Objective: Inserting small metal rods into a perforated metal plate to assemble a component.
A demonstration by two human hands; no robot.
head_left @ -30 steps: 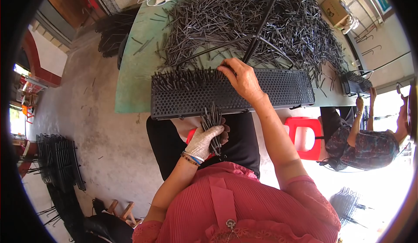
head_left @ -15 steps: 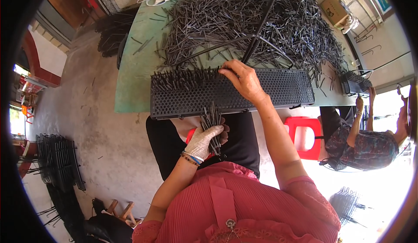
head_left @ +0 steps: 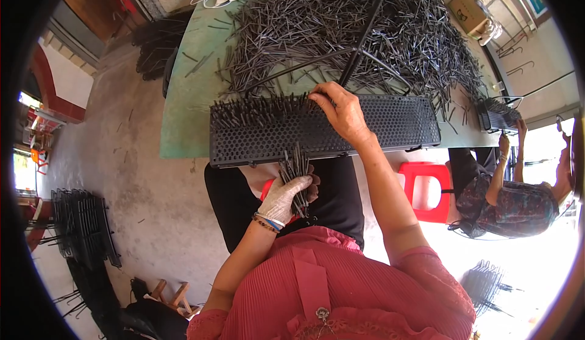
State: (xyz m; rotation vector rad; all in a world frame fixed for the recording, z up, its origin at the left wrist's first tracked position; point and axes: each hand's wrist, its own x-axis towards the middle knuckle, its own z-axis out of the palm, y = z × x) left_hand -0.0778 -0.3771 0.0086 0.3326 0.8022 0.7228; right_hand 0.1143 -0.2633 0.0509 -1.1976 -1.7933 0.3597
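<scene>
A long black perforated tray (head_left: 378,123) lies across the near edge of the table, above my lap. Thin black sticks (head_left: 253,111) stand upright in its holes, packed along the far left part. In a white glove, my left hand (head_left: 286,194) is closed round a bundle of black sticks (head_left: 295,169) just below the tray's front edge. My bare right hand (head_left: 340,111) is over the tray at the right end of the filled rows. Its thumb and fingertips are pinched at a stick there, partly hidden among the others.
A large heap of loose black sticks (head_left: 341,29) covers the green table (head_left: 189,108). A black metal stand (head_left: 359,44) rises behind the tray. At right are a red stool (head_left: 420,181) and a co-worker (head_left: 506,203) at another tray (head_left: 496,117). Black racks (head_left: 82,227) stand at left.
My right hand has barely shifted, staying pinched at the same spot on the tray. The left hand keeps its bundle; the co-worker's hands have moved slightly.
</scene>
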